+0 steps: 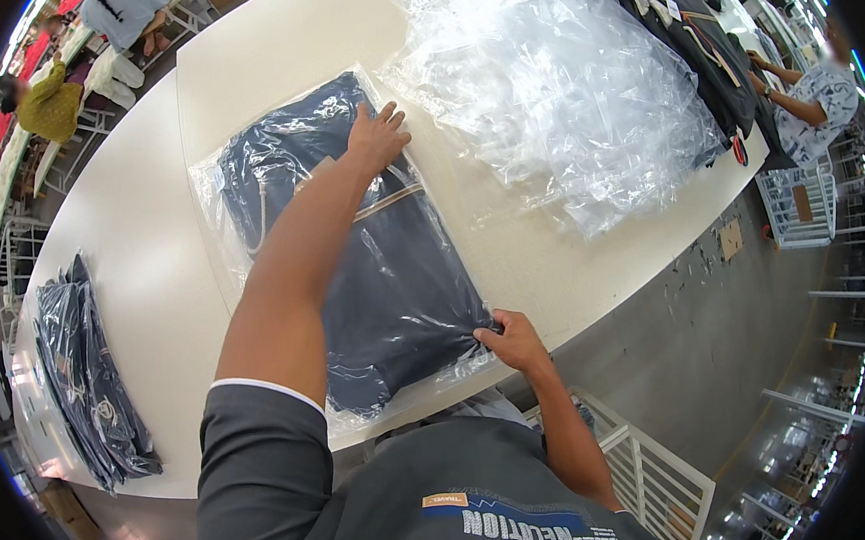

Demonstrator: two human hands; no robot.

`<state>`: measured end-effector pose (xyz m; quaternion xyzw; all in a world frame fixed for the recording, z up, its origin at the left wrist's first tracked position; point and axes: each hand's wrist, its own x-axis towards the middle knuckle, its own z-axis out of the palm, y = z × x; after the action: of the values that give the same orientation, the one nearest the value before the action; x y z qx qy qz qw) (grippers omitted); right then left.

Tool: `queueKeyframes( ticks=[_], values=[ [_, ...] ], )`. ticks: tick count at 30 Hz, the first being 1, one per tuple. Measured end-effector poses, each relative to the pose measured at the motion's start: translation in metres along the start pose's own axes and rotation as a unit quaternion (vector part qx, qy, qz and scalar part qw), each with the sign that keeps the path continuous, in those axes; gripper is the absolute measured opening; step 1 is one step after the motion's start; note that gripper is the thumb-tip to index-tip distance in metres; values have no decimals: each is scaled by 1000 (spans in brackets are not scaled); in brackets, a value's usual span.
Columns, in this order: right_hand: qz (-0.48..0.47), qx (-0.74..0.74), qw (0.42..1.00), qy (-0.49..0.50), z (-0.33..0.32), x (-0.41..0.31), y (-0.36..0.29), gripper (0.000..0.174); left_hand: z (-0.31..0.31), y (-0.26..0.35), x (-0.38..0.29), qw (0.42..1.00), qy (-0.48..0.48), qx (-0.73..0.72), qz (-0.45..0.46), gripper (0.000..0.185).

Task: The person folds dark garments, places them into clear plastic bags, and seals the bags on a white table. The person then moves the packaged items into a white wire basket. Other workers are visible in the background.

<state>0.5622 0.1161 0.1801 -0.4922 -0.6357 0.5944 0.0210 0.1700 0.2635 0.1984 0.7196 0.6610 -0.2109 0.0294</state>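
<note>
A folded dark navy garment (395, 272) with a pale drawstring (264, 214) and a beige trim band lies inside a transparent plastic bag (208, 188) on the table before me. My left hand (378, 138) rests on the upper right part of the bag, fingers spread and gripping nothing. Its forearm crosses over the garment and hides part of its middle. At the bag's near right corner, my right hand (516, 339) pinches the plastic between thumb and fingers, bunching it. Whether garment cloth is caught in that pinch too is hard to tell.
Loose transparent plastic bags (541, 97) form a heap to the right on the pale table (150, 214). Bagged dark garments (94, 376) are stacked at left. Dark garments (688, 49) lie at far right, beside a co-worker (812, 108). A white metal rack (642, 466) stands below the near edge.
</note>
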Motion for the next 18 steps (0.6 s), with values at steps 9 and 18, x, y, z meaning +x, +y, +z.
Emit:
queueKeyframes(
  ticks=[9,18],
  values=[
    [-99,-60,984,134,-55,-56,-101,14,-58,-62,-69,985,157,-72,4,19],
    [-402,-306,850,149,5,-168,-266,15,-138,-167,-249,795,592,-55,-116,28]
  ],
)
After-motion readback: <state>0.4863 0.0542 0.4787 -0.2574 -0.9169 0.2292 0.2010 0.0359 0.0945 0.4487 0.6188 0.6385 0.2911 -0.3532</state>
